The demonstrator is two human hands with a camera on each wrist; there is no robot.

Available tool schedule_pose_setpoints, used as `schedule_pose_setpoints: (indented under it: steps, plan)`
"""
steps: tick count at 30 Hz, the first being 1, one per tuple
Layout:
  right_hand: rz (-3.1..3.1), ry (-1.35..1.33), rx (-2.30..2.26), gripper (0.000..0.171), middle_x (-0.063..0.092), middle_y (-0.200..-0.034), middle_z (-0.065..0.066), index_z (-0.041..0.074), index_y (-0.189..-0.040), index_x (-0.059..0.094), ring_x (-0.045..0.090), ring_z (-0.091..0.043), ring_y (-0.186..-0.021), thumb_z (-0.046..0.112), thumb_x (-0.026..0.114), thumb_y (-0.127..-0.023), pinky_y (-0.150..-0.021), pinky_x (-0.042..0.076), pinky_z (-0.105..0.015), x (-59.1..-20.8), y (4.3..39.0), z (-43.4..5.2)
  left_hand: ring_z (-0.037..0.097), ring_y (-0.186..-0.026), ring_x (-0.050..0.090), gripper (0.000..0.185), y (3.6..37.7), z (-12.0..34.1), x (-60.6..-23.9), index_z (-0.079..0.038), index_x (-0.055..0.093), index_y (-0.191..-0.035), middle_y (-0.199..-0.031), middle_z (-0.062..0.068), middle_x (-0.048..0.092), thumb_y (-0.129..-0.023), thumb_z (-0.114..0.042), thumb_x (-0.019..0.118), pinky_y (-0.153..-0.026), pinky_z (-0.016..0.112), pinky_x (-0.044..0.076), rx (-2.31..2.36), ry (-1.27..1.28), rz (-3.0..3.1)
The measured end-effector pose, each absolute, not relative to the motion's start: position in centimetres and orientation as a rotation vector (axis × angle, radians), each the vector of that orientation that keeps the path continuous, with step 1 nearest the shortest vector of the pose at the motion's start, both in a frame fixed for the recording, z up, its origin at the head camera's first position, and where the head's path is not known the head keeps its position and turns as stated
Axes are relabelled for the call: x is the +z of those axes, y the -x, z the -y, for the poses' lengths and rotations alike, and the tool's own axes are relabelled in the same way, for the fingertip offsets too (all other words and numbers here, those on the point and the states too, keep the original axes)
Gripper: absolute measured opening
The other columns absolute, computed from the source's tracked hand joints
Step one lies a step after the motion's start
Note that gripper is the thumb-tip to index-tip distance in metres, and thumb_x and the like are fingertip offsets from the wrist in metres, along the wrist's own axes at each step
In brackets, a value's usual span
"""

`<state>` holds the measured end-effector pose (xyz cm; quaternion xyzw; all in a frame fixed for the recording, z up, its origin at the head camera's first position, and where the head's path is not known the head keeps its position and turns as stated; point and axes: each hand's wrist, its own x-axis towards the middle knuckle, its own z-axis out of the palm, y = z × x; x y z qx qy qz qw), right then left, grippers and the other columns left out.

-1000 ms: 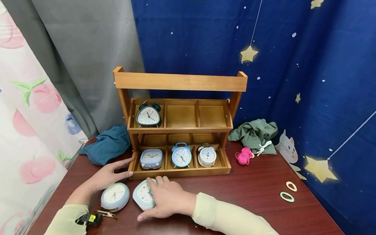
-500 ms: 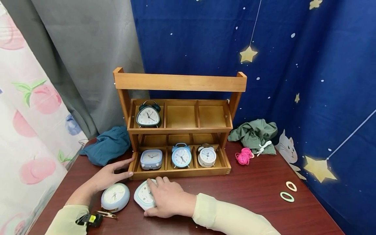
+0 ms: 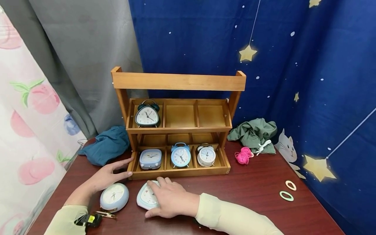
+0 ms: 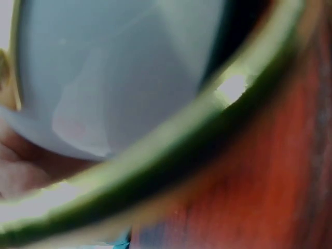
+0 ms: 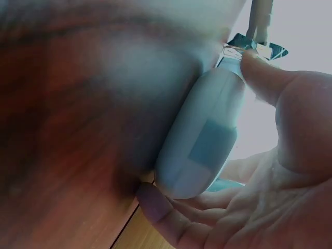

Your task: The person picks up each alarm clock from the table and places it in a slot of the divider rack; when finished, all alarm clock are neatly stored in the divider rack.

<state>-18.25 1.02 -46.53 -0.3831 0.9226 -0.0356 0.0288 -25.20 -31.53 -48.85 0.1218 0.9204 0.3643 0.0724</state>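
the pale blue squarish clock (image 3: 146,196) lies on the dark red table (image 3: 252,195), just near of the wooden rack (image 3: 178,130) and a little left of its middle. the right hand (image 3: 171,199) lies over the clock's right half, fingers curled round its far and right edges and the thumb at its near edge, so it grasps the clock. the right wrist view shows the same clock (image 5: 202,137) from its side, a fingertip on its top end and the thumb under its lower end, the palm cupped close beside it.

the left hand (image 3: 108,175) rests flat on the table with fingers straight and relaxed, holding nothing; its fingertips touch the near left corner of the rack. just near of this hand lies a round pale blue clock (image 3: 114,197), face up, well left of the squarish one and not touching it. the left wrist view is a blur of pale blue and red-brown; little can be told from it.

in the rack, the lower shelf holds a blue rectangular clock (image 3: 150,159) on the left, a blue twin-bell clock (image 3: 180,155) in the middle and a white twin-bell clock (image 3: 206,155) on the right. the upper shelf holds a dark green clock (image 3: 147,114) in its left compartment.
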Motion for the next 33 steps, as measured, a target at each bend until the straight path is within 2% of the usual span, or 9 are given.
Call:
schedule_pose_setpoints:
  steps: [5, 7, 14, 19, 25, 33]
  plan:
    - [-2.852, 1.19, -0.134, 0.096, 0.062, -0.141, 0.001, 0.023, -0.166, 0.05, 0.059, -0.013, -0.116, 0.072, 0.082, -0.09, -0.079, 0.057, -0.027, -46.3, 18.3, -1.3, 0.049, -0.15, 0.052, 0.08, 25.2, 31.3, -48.7, -0.018, 0.05, -0.171, -0.167, 0.023, 0.052, -0.105, -0.057, 0.075, -0.114, 0.07, 0.048, 1.098, -0.38, -2.758]
    - [-2.843, 1.206, -0.164, 0.093, 0.063, -0.141, 0.003, 0.024, -0.165, 0.053, 0.059, -0.012, -0.116, 0.067, 0.085, -0.088, -0.079, 0.056, -0.026, -46.4, 18.6, -1.7, 0.049, -0.15, 0.052, 0.08, 25.1, 31.2, -48.6, -0.017, 0.05, -0.17, -0.167, 0.024, 0.052, -0.105, -0.055, 0.075, -0.114, 0.07, 0.048, 1.098, -0.393, -2.76]
    - [-2.913, 1.365, -0.185, 0.095, 0.061, -0.151, -0.002, 0.022, -0.165, 0.054, 0.059, -0.017, -0.124, 0.061, 0.085, -0.085, -0.095, 0.056, -0.029, -46.0, 19.3, -4.1, 0.048, -0.15, 0.053, 0.078, 25.2, 31.2, -48.4, -0.017, 0.051, -0.17, -0.167, 0.022, 0.052, -0.105, -0.053, 0.076, -0.115, 0.069, 0.048, 1.103, -0.411, -2.761]
    - [-2.995, 1.563, -0.27, 0.101, 0.054, -0.163, -0.013, 0.019, -0.167, 0.049, 0.059, -0.026, -0.136, 0.058, 0.089, -0.082, -0.108, 0.057, -0.041, -42.6, 21.1, -6.2, 0.045, -0.149, 0.055, 0.078, 25.3, 31.6, -48.6, -0.017, 0.052, -0.169, -0.164, 0.021, 0.057, -0.105, -0.054, 0.076, -0.115, 0.068, 0.048, 1.091, -0.419, -2.79]
    - [-3.092, 1.832, -0.436, 0.095, 0.053, -0.164, -0.019, 0.014, -0.161, 0.055, 0.058, -0.033, -0.139, 0.05, 0.09, -0.081, -0.11, 0.056, -0.048, -37.6, 24.6, -8.9, 0.045, -0.149, 0.055, 0.079, 25.2, 31.6, -48.7, -0.015, 0.051, -0.169, -0.162, 0.021, 0.058, -0.105, -0.054, 0.076, -0.116, 0.069, 0.048, 1.104, -0.417, -2.777]
    - [-3.234, 1.814, -0.484, 0.093, 0.049, -0.166, -0.018, 0.015, -0.164, 0.054, 0.054, -0.035, -0.139, 0.049, 0.088, -0.084, -0.111, 0.052, -0.052, -32.6, 29.3, -11.1, 0.047, -0.15, 0.053, 0.076, 25.0, 31.5, -48.7, -0.017, 0.052, -0.169, -0.165, 0.022, 0.054, -0.105, -0.051, 0.076, -0.116, 0.07, 0.047, 1.115, -0.428, -2.767]
